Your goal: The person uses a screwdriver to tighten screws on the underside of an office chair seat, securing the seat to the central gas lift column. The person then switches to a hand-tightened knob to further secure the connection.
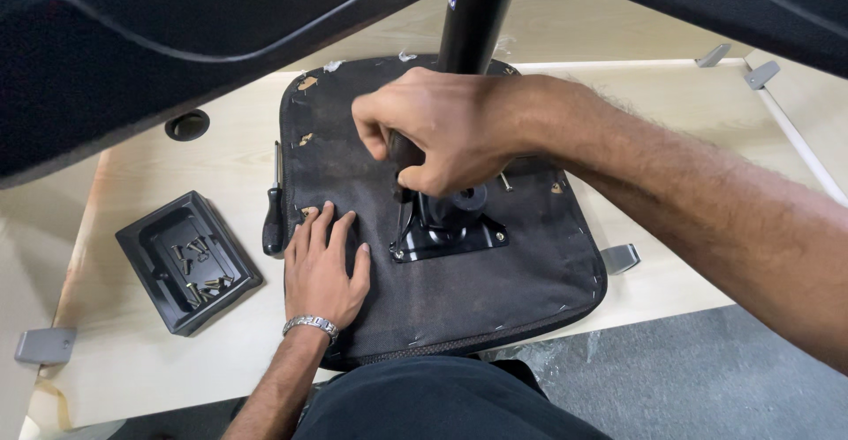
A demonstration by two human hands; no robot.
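Upturned chair seat, dark fabric underside up, flat on the pale wooden worktop, just in front of the body. Bolted near its middle, a black metal mounting plate, with a black column rising from beyond it toward the camera. Right hand directly above the plate, fingers curled tight around a dark tool handle, long axis close to upright, tip down at the plate's left edge. One loose bolt standing just right of that hand. Left hand spread flat, fingers apart, palm pressed on the fabric left of the plate, gripping nothing; metal bracelet on its wrist. Right hand nearer the plate, touching distance; left a little apart.

Beside the seat's left edge, a black-handled screwdriver, lying lengthwise away from the body. Further left, a black rectangular plastic tray holding small screws, set at an angle. No labels readable. Grey metal brackets at the worktop corners.
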